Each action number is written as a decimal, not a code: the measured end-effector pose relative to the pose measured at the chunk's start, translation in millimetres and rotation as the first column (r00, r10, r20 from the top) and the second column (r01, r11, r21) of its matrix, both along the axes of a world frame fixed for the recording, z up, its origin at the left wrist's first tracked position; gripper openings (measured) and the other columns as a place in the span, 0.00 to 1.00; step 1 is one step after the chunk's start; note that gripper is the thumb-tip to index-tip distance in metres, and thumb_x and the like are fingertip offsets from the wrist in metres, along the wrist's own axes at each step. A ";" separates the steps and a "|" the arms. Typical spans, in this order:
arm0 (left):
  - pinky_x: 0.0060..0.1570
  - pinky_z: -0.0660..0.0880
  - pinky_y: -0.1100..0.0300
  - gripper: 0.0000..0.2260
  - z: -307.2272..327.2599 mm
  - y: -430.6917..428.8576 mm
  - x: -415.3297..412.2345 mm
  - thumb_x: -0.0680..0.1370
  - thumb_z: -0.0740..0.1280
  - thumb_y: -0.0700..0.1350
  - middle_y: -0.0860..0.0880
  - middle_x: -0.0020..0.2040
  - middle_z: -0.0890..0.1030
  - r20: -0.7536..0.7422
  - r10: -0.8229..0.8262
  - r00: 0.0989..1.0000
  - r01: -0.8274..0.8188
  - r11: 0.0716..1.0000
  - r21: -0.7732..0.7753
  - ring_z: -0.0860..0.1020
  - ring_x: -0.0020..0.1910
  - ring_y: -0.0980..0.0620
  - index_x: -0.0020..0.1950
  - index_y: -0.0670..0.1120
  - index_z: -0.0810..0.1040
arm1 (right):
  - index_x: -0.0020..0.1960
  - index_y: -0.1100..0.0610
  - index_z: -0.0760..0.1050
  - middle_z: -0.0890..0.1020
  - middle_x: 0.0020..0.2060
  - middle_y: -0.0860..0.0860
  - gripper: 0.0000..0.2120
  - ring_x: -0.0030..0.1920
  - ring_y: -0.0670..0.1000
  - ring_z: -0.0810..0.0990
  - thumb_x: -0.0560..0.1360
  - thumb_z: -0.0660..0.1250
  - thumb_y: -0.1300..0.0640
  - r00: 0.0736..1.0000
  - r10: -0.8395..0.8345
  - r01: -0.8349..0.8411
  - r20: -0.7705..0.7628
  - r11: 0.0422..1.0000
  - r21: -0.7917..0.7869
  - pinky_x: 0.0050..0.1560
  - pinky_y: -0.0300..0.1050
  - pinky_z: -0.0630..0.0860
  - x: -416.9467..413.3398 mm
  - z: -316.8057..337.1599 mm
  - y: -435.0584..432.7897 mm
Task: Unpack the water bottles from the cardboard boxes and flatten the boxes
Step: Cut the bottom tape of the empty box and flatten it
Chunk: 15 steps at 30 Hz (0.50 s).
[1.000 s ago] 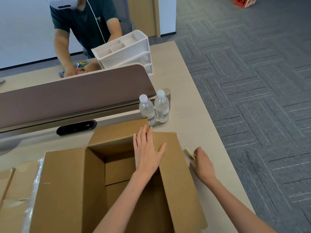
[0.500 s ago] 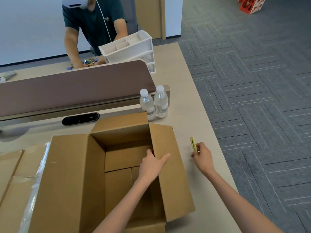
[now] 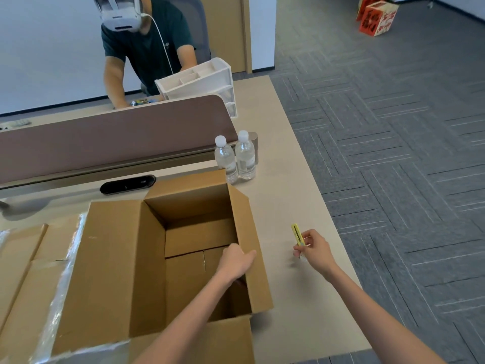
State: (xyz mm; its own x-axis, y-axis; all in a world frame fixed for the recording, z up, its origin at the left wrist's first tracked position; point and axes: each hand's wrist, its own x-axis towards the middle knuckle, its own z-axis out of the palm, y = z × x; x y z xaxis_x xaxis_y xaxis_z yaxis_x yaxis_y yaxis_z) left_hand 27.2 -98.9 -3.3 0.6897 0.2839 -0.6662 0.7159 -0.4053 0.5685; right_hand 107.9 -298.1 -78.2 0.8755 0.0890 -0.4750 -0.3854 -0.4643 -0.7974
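The box [image 3: 183, 279] sits open on the table [image 3: 288, 206], right in front of the person. Its flaps are folded out, and I can see nothing in it but its own bottom flaps. Empty like this it should be light and easy to shove about, stiff along the walls but ready to fold at every crease. I would judge the sensible hold to be the top edge of a wall near a corner, where the card is least likely to buckle. The bottom seam (taped underneath, I suppose, though that side is hidden) looks like what must give before the thing will lie flat. It is plain brown corrugated card, clean, with a seam running across the floor where the bottom flaps meet.

The left hand [image 3: 236, 260] grips the right-hand wall at its top edge, with the thumb lying over the flap on the outside. The fingers are tucked down inside, out of my sight. The right hand [image 3: 313, 249] is well apart from it, out over bare table beside the box. Its fingers are curled round a small yellow cutter [image 3: 296, 233] that points away from the person.

Two bottles [image 3: 245, 158] stand upright, side by side, just beyond the box's far right corner, by the end of the brown screen [image 3: 118, 137]. Flattened cardboard [image 3: 26, 258] with shiny tape lies to the left, against the box.
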 end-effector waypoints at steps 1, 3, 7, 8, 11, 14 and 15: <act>0.57 0.78 0.50 0.08 4.0 0.8 -0.9 0.81 0.64 0.48 0.45 0.55 0.81 0.001 -0.005 1.000 0.005 1.000 0.005 0.80 0.53 0.45 0.49 0.43 0.76 | 0.49 0.59 0.72 0.81 0.44 0.61 0.10 0.37 0.55 0.81 0.73 0.64 0.72 1.000 -0.018 0.018 -0.006 0.999 0.031 0.35 0.42 0.72 -5.6 2.9 -1.3; 0.53 0.80 0.50 0.07 13.5 2.2 -5.3 0.81 0.63 0.47 0.47 0.52 0.80 0.004 -0.027 1.000 0.027 1.000 -0.007 0.80 0.50 0.46 0.47 0.45 0.75 | 0.48 0.60 0.73 0.81 0.42 0.60 0.09 0.35 0.54 0.82 0.74 0.64 0.72 0.999 -0.037 0.037 -0.011 0.996 0.078 0.35 0.42 0.73 -17.4 7.5 -4.0; 0.45 0.80 0.57 0.07 37.2 3.5 -18.7 0.81 0.64 0.44 0.47 0.54 0.79 0.085 -0.044 0.995 0.048 0.998 -0.047 0.78 0.48 0.50 0.57 0.43 0.74 | 0.47 0.65 0.73 0.81 0.35 0.60 0.04 0.33 0.55 0.81 0.74 0.65 0.71 0.997 -0.069 0.071 -0.014 0.981 0.178 0.37 0.48 0.76 -42.1 17.2 -7.3; 0.40 0.79 0.59 0.08 44.3 3.1 -22.5 0.81 0.64 0.44 0.47 0.54 0.79 0.109 -0.043 0.993 0.050 0.997 -0.060 0.79 0.48 0.50 0.59 0.43 0.74 | 0.47 0.66 0.72 0.80 0.34 0.60 0.02 0.32 0.54 0.80 0.76 0.64 0.70 0.996 -0.086 0.088 -0.018 0.974 0.207 0.34 0.47 0.76 -48.5 21.3 -7.3; 0.34 0.76 0.62 0.13 66.9 2.1 -35.8 0.81 0.64 0.44 0.45 0.58 0.79 0.163 -0.042 0.986 0.060 0.992 -0.107 0.79 0.55 0.47 0.64 0.41 0.73 | 0.47 0.64 0.70 0.77 0.35 0.60 0.03 0.31 0.54 0.76 0.78 0.62 0.70 0.985 -0.167 0.175 -0.052 0.941 0.289 0.32 0.44 0.76 -66.6 34.3 -7.1; 0.46 0.79 0.52 0.12 92.7 -1.1 -52.9 0.80 0.66 0.44 0.45 0.56 0.82 0.235 -0.030 0.971 0.077 0.978 -0.194 0.81 0.53 0.47 0.62 0.42 0.75 | 0.50 0.65 0.71 0.75 0.37 0.60 0.03 0.34 0.53 0.75 0.78 0.62 0.70 0.966 -0.237 0.259 -0.103 0.893 0.368 0.38 0.47 0.77 -81.5 46.9 -13.8; 0.52 0.78 0.49 0.10 100.0 -2.5 -58.9 0.80 0.66 0.44 0.45 0.55 0.82 0.256 -0.031 0.966 0.092 0.969 -0.230 0.81 0.53 0.47 0.61 0.43 0.76 | 0.51 0.65 0.71 0.75 0.38 0.59 0.03 0.35 0.53 0.75 0.78 0.62 0.70 0.961 -0.248 0.276 -0.123 0.878 0.390 0.41 0.48 0.78 -86.0 50.0 -17.6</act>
